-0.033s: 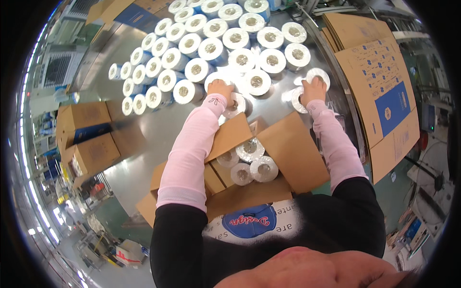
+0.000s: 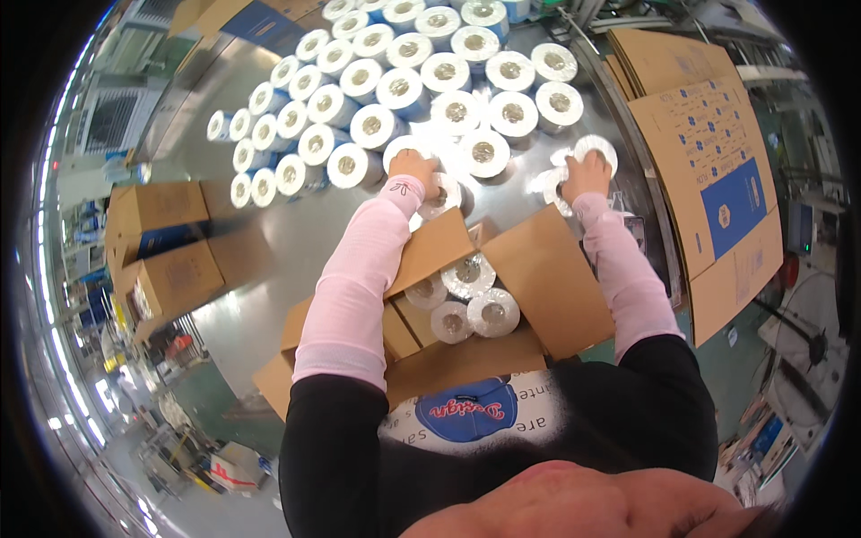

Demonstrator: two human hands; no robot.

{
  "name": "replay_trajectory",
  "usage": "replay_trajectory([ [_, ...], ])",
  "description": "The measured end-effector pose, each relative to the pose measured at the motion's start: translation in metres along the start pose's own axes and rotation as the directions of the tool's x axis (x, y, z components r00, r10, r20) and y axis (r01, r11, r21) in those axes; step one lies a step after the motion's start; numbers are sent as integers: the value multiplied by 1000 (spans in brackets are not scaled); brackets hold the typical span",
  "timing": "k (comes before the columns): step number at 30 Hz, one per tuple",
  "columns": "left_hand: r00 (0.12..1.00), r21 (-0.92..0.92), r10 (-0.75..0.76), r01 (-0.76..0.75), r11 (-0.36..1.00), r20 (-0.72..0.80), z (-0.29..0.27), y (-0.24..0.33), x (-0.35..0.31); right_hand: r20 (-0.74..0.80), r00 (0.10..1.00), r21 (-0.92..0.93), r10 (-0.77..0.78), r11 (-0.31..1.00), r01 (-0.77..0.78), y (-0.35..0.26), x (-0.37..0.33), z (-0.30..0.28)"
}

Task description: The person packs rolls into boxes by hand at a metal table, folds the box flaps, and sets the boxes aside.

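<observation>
Both my arms reach forward over an open cardboard box point(image 2: 547, 287). My left hand point(image 2: 414, 167) is closed on two film-wrapped white paper rolls, one beyond it point(image 2: 399, 146) and one nearer the box point(image 2: 441, 203). Farther right, my right hand point(image 2: 587, 172) grips another pair: a roll under its fingertips point(image 2: 595, 148) and a roll by its thumb side point(image 2: 555, 190). Parts of my fingers are hidden behind the hands and rolls. Inside the box, several wrapped rolls point(image 2: 492, 311) stand on end in its right part, beside a cardboard piece point(image 2: 401, 327).
Many upright rolls with blue sides point(image 2: 399, 88) crowd the far part of the metal table point(image 2: 242, 309). Flattened printed cartons point(image 2: 708, 188) lean along the right edge. Open cartons point(image 2: 175, 269) stand to the left, and a fan point(image 2: 807, 336) is at far right.
The picture has shifted very slightly. Both hands stay on the same rolls, and nothing has visibly been picked up or let go.
</observation>
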State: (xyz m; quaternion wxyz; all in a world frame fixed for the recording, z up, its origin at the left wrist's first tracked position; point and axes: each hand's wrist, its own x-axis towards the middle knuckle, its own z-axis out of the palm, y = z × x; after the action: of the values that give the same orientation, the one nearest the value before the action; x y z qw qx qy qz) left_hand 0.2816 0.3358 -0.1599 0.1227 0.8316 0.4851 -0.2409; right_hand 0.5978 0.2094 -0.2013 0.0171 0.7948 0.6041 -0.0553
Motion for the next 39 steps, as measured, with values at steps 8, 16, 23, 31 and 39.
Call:
replay_trajectory([
  [8, 901, -990, -430, -5, 142, -66, -4, -120, -91, 291, 941, 385, 174, 879, -282, 1, -64, -9],
  [16, 808, -777, 10, -570, 267, -589, -42, -144, -367, -458, 750, 681, -476, 354, 641, -133, -105, -324],
  [23, 903, -392, 69, -252, 885, -425, -33, -95, -495, 251, -69, 808, -966, 170, 565, -282, -142, -168],
  [31, 997, -54, -42, 45, 998, 65, 54, -53, -430, 491, 83, -37, -867, 74, 997, -325, -247, -18],
  [39, 898, -199, 58, 33, 980, 435, 129, -72, -352, -68, 98, 473, -993, 54, 879, -284, -170, -174],
])
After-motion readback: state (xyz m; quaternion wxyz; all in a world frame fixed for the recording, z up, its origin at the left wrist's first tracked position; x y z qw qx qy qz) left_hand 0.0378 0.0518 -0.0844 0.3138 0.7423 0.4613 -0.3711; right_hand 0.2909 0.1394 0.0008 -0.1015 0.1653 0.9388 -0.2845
